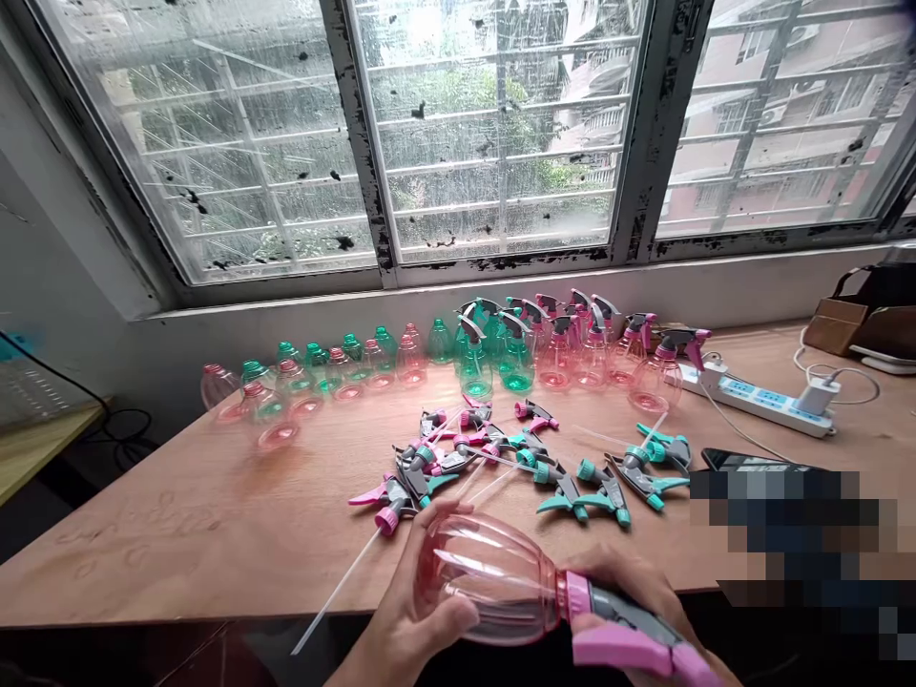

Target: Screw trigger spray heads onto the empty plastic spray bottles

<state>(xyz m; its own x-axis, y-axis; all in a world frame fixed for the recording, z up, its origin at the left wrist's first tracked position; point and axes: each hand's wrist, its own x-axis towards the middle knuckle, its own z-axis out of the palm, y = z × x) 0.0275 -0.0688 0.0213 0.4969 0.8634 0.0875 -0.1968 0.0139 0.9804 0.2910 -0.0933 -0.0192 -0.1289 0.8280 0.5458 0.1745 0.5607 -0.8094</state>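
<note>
A wide, barred window (pixel 501 256) runs behind a wooden bench (pixel 178 544). Against the wall stand two groups of clear plastic bottles. On the right are the capped bottles (pixel 516 367), upright with spray heads on, green ones toward the left and pinkish-red toward the right; they seem pushed back to leave working room in front. On the left are the bare bottles (pixel 348 384), upright, open-necked, green and red mixed, probably kept apart so the two kinds are not confused. Between these groups and the person lies a loose heap of spray heads (pixel 562 491), pink and teal with grey, likely put mid-bench so either hand can reach. A white power strip (pixel 759 405) lies to the right, with a dark phone (pixel 744 460) nearer.

One red bottle (pixel 493 582) is held on its side over the near edge, base to the left, neck to the right, which seems to give each hand one end. The left hand (pixel 411 611) is half curled, grasping the lower body, thumb in front and fingers over the top. The right hand (pixel 636 577), partly hidden, is closed around the pink spray head (pixel 630 644) at the neck; how tight the collar is cannot be told. Smallest, a thin white tube (pixel 336 592) juts past the bench edge from a loose pink-collared head.
</note>
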